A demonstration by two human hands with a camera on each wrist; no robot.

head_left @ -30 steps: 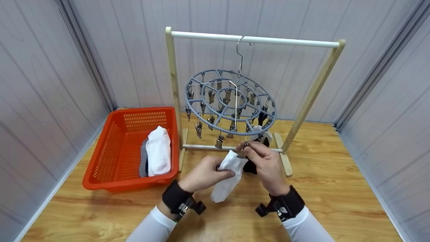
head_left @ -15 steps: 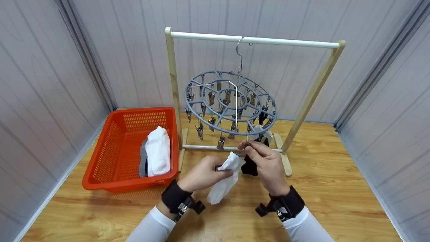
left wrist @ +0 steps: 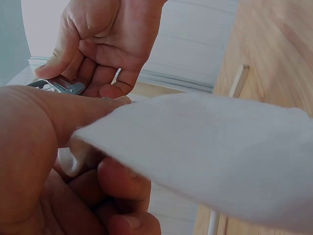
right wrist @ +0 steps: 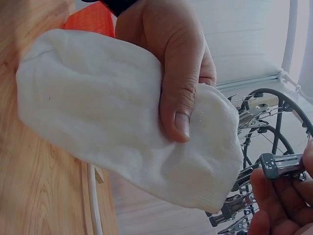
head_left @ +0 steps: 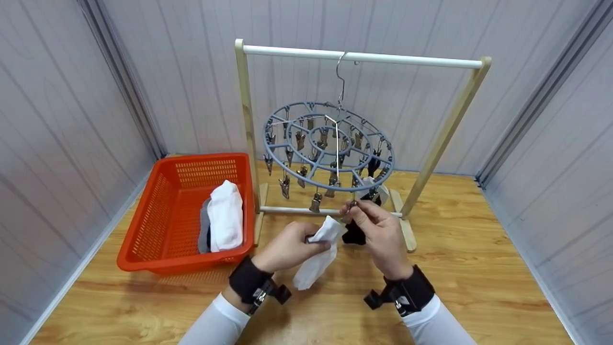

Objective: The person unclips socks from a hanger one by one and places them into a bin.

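My left hand (head_left: 287,247) pinches a white sock (head_left: 313,270) near its cuff, thumb on top. The sock's other end hangs down toward me. With thumb and fingers, my right hand (head_left: 380,235) holds a metal clip (right wrist: 283,165) that hangs from the front of a round grey clip hanger (head_left: 345,189). In the right wrist view, a small gap separates the clip from the cuff edge. The left wrist view has the sock (left wrist: 210,152) stretching across in front, with the right hand (left wrist: 115,39) behind it.
The hanger hooks over the white bar (head_left: 412,59) of a wooden-sided rack. Several bare clips dangle around it. Black socks (head_left: 354,234) and a white one (head_left: 383,190) hang at its right. An orange basket (head_left: 167,211) at left holds white and grey socks.
My left hand and the sock have shifted slightly left, and the cuff has drawn away from the clip it overlapped. My right hand keeps its hold on the clip.
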